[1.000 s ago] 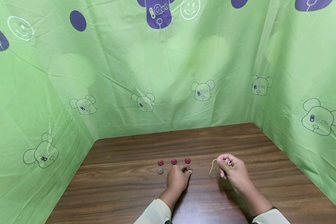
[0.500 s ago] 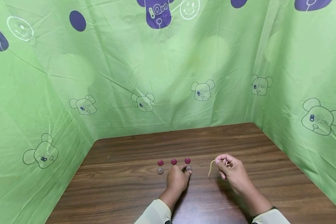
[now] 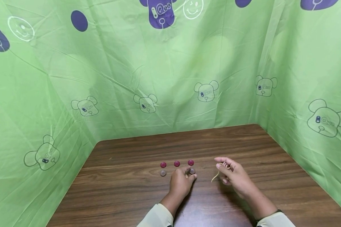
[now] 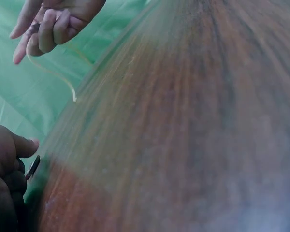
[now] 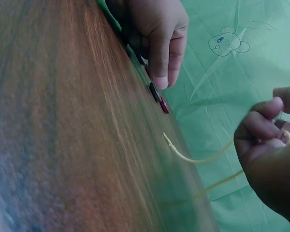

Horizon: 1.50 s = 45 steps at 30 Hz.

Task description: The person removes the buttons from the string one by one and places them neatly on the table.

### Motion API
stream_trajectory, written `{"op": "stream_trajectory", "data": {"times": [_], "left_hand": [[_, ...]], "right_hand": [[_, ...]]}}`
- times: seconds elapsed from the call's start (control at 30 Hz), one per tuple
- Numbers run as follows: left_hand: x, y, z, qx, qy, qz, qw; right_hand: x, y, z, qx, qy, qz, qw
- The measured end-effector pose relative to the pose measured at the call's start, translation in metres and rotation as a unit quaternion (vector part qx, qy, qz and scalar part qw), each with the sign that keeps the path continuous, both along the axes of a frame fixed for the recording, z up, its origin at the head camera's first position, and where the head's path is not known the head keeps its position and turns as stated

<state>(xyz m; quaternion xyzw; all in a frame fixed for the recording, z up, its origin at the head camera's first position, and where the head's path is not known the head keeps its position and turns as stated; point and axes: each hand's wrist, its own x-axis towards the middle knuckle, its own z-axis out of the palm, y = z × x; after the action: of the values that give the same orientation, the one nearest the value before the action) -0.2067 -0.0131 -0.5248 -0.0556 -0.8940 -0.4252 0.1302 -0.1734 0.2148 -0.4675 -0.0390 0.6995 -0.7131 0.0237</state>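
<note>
Since the earlier frames, the right hand (image 3: 233, 176) has lowered slightly toward the surface (image 3: 130, 195), and its index finger has straightened out; the free end of the cord (image 3: 216, 176) now lies lower, close to the wood. The left hand (image 3: 181, 182) has kept its place at the buttons.

Right hand: the fingers (image 5: 261, 126) are curled and pinch a thin pale cord, which also shows in the right wrist view (image 5: 198, 157). From the pinch, the cord hangs in a loose curve toward the left hand, and its free end hovers just above the surface. In the left wrist view the same hand (image 4: 53, 21) appears at the top with the cord (image 4: 53, 72) trailing below it.

Left hand: it rests on the surface with fingers loosely bent. The fingertips (image 5: 160, 79) sit at a dark button (image 3: 192, 171), touching or just beside it; a firm grip cannot be confirmed.

Buttons: three red buttons (image 3: 176, 163) lie in a row just beyond the left hand. A grey button (image 3: 163, 172) lies below the leftmost red one, to the left of the hand.

Surroundings: a green printed cloth (image 3: 159, 78) encloses the brown wooden surface on three sides. Both hands are near each other but apart.
</note>
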Motion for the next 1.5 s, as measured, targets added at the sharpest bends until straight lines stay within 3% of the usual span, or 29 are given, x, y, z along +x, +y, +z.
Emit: {"op": "stream_trajectory", "data": {"times": [0.1,0.27,0.4,0.6,0.9,1.17,1.5], "left_hand": [[0.001,-0.001,0.001,0.035,-0.007,-0.015,0.9992],[0.002,-0.001,0.004,0.075,-0.011,-0.033,0.9966],[0.006,0.001,0.006,0.081,0.011,-0.041,0.9958],[0.017,0.006,0.006,0.096,0.047,-0.070,0.9918],[0.031,0.004,0.008,0.131,0.034,-0.114,0.9842],[0.039,0.001,0.012,0.161,0.043,-0.135,0.9767],[0.039,0.002,0.013,0.155,0.075,-0.147,0.9741]], "right_hand": [[0.000,0.000,0.001,-0.006,-0.007,0.043,0.999],[-0.002,-0.001,-0.001,-0.014,0.002,0.073,0.997],[-0.002,0.000,-0.004,-0.006,0.017,0.074,0.997],[-0.001,0.002,-0.007,0.008,0.033,0.033,0.999],[-0.004,0.002,-0.009,-0.027,0.042,0.018,0.999],[-0.002,0.002,-0.006,-0.010,0.035,0.041,0.998],[-0.001,0.000,-0.009,0.001,0.056,0.064,0.996]]}}
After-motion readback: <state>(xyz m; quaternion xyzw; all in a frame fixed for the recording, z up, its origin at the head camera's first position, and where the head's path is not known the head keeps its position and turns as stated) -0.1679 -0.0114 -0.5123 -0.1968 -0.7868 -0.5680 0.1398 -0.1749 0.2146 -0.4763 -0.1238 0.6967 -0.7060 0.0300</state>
